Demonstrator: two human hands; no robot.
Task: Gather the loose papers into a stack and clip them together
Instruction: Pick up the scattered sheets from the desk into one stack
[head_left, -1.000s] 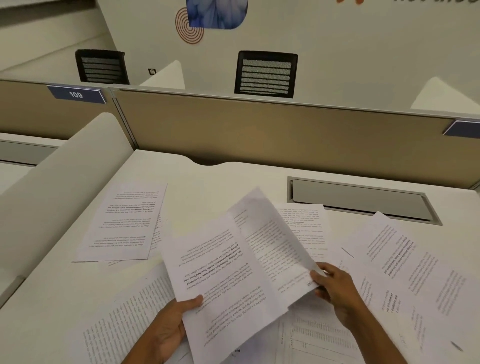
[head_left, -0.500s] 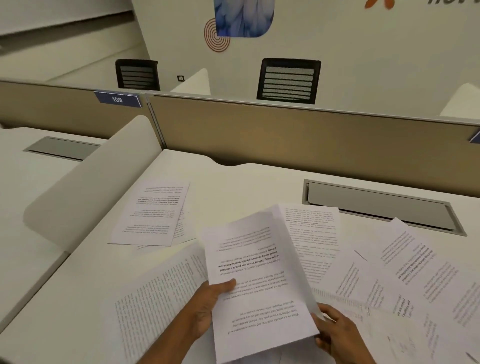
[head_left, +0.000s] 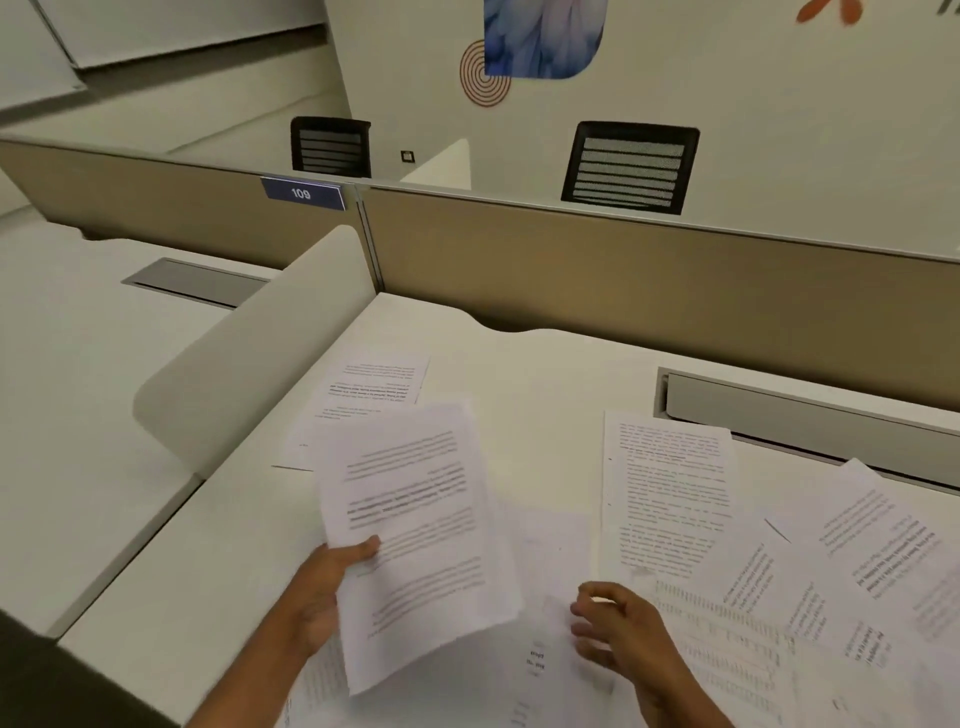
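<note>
From the head camera, the left hand grips a thin held sheaf of white printed paper by its near left edge, thumb curled over the top page and fingers hidden beneath. The sheaf is raised off the desk and tilted, its lower right corner sagging. The right hand is beside that corner, fingers loosely bent and spread, holding nothing; it is blurred, so I cannot tell whether the fingertips touch the pages below.

Loose sheets lie flat all round the hands. 1 far sheet lies beyond the left hand, partly covered by the sheaf. 1 text page lies just beyond the right hand. A lined table page is to the right of that hand, and overlapping fanned pages lie further right.

A grey rectangular hatch is set into the smooth white desk beyond the right hand, its lid down and its contents hidden. A white screen with a rounded corner stands beyond the left hand. A matte tan partition runs across the back, carrying a blue plate marked 109.
</note>
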